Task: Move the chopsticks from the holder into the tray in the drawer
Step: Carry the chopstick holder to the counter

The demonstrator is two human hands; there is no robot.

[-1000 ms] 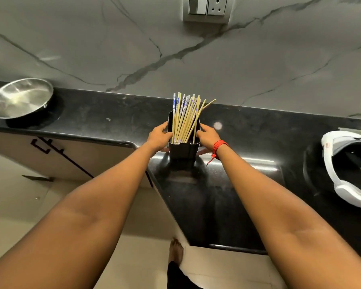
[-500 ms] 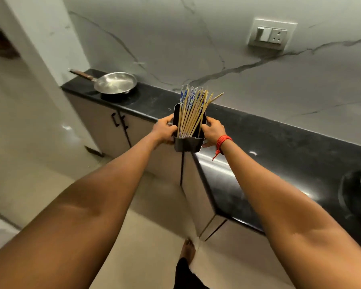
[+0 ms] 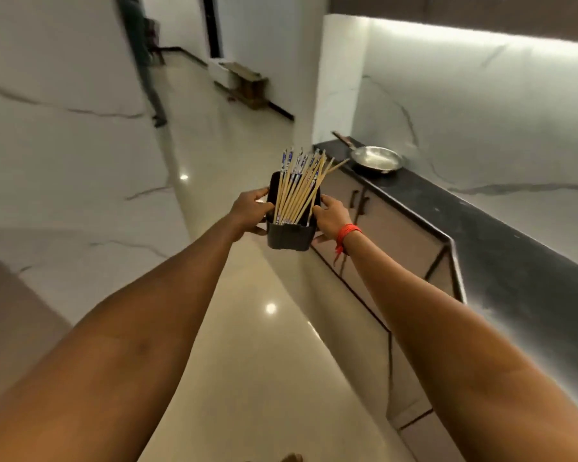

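A black rectangular holder (image 3: 290, 235) hangs in the air over the floor, carried between both hands. My left hand (image 3: 250, 212) grips its left side and my right hand (image 3: 331, 217), with a red thread at the wrist, grips its right side. Several wooden chopsticks (image 3: 299, 187) with blue-and-white patterned tops stand in the holder, leaning to the right. No drawer or tray is in view.
A black counter (image 3: 501, 248) with beige cabinets (image 3: 391, 235) below runs along the right. A steel pan (image 3: 376, 160) sits at its far end. Glossy beige floor (image 3: 264, 328) stretches ahead; a marble wall (image 3: 64, 145) is on the left. A person's legs (image 3: 149, 71) stand far back in the corridor.
The holder has been lifted off the counter and carried left, away from it. The view has swung left, so the counter and pan now lie to the right.
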